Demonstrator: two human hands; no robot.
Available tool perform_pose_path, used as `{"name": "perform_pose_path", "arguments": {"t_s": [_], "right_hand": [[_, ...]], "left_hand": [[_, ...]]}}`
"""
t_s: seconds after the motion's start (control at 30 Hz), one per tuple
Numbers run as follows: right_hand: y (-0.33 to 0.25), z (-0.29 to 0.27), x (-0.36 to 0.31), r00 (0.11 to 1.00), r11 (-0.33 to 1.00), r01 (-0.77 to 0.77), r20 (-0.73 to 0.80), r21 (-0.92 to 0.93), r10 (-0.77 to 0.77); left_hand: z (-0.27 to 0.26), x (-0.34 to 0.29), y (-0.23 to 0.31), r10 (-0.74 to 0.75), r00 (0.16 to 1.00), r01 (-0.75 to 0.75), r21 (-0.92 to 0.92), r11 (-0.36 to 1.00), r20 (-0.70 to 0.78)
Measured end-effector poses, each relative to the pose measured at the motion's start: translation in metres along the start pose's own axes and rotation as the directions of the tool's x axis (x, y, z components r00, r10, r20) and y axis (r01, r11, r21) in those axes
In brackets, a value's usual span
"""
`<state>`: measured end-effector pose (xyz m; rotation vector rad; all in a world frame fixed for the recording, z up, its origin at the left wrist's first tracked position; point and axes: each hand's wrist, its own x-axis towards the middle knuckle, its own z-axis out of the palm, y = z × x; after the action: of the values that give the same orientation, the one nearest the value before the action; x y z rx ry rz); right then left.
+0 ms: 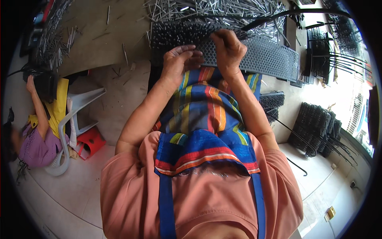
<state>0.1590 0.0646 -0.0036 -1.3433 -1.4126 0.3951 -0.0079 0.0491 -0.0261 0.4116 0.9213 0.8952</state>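
A long grey plate with honeycomb holes [264, 53] lies across the bench edge in front of me. Dark upright pins [175, 36] crowd its left part, while open holes show along the right. My left hand [179, 61] is at the plate's near edge beside the pins, its fingers loosely curled and apart with nothing visible in them. Just right of it, my right hand [230, 49] is closed in a pinch over the boundary between pins and bare holes. Whatever its fingertips hold is too small or hidden to make out.
Loose thin metal sticks [215, 12] are heaped behind the plate. A black cable [294, 14] arches over the back right. Black bristled pieces with long rods [314, 127] stack on the right floor. At left, another person [39, 137] works beside a pale plastic chair [85, 103].
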Motion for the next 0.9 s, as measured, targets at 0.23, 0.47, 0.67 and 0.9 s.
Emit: {"name": "perform_pose_path", "arguments": {"t_s": [0.23,0.47,0.67,0.9], "right_hand": [[-0.008,-0.004,0.004,0.995,0.994,0.104,0.013,-0.041,-0.103],[0.003,0.002,-0.003,0.978,0.971,0.133,0.187,-0.198,-0.096],[-0.004,-0.012,-0.007,0.936,0.885,0.32,0.26,-0.339,-0.239],[0.029,-0.045,-0.052,0.962,0.961,0.146,0.261,-0.235,-0.082]], "left_hand": [[-0.002,-0.001,-0.01,0.019,1.0,-0.018,-0.03,0.999,0.024],[0.002,0.0,-0.003,0.014,1.0,-0.013,0.023,1.0,-0.016],[0.003,-0.011,0.023,-0.061,0.993,0.055,0.064,0.996,0.097],[0.06,0.008,0.121,0.329,0.892,-0.416,0.277,0.866,0.309]]}}
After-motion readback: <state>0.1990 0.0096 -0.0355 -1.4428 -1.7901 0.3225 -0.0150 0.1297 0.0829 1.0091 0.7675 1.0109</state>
